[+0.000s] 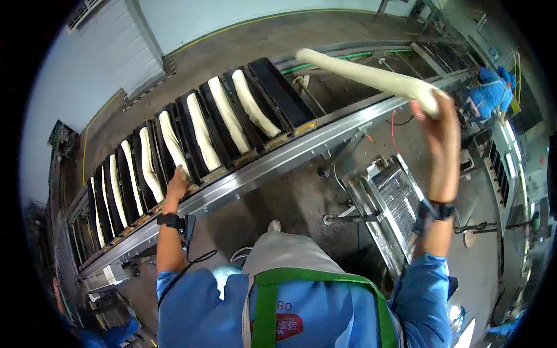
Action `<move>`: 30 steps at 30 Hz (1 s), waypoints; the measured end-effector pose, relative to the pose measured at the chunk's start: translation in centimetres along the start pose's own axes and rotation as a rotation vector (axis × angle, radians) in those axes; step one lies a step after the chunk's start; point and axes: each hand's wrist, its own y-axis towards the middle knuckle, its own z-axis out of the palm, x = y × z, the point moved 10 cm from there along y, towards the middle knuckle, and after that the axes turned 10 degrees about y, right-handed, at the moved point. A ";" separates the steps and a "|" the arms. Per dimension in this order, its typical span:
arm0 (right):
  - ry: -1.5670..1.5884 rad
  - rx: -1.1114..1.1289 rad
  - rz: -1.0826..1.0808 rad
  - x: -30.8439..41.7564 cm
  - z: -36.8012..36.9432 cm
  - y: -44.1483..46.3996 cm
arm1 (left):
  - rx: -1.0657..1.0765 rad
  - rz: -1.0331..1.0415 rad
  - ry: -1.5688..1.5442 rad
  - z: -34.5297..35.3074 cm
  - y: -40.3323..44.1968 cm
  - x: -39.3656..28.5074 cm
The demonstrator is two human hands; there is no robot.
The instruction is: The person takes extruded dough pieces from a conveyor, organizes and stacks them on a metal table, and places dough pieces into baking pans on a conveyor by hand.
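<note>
My right hand point(438, 110), raised at the right, is closed round the near end of a long pale dough roll point(365, 75). The roll's far end stretches left above the conveyor frame. At the near end of one black baking pan point(184, 139), my left hand point(178, 183) grips the tip of another dough roll point(170, 136) lying in it. Its fingers are partly hidden. Beside it, several more black pans stand in a row, each with a dough strip such as this roll point(228, 116). The rightmost black pan point(282, 93) has no dough in it.
A metal conveyor rail point(261, 155) runs between me and the pans. Right of my legs stands a metal frame with a mesh top point(397, 194). A co-worker in blue point(492, 93) is at the far right. A pale wall lies beyond the conveyor.
</note>
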 end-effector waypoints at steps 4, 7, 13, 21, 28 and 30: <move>0.171 0.146 0.399 -15.7 5.5 0.5 | -0.306 0.012 0.355 -4.7 -3.3 -3.0; -0.210 0.145 0.751 -27.1 4.0 -3.0 | -0.488 0.220 0.139 -9.3 -4.5 -9.0; -0.350 0.485 1.051 -27.9 -1.1 -5.3 | -0.151 0.426 -0.160 -4.8 2.4 -21.8; -0.421 0.415 1.034 -24.5 -8.1 -7.6 | -0.082 0.245 -0.218 2.4 12.7 -16.6; -0.410 0.289 1.023 -22.5 -13.2 -8.9 | 0.112 0.085 -0.197 1.2 8.7 -12.3; -0.413 0.216 0.984 -21.8 -14.0 -8.6 | 0.092 0.123 -0.122 1.0 8.6 -11.3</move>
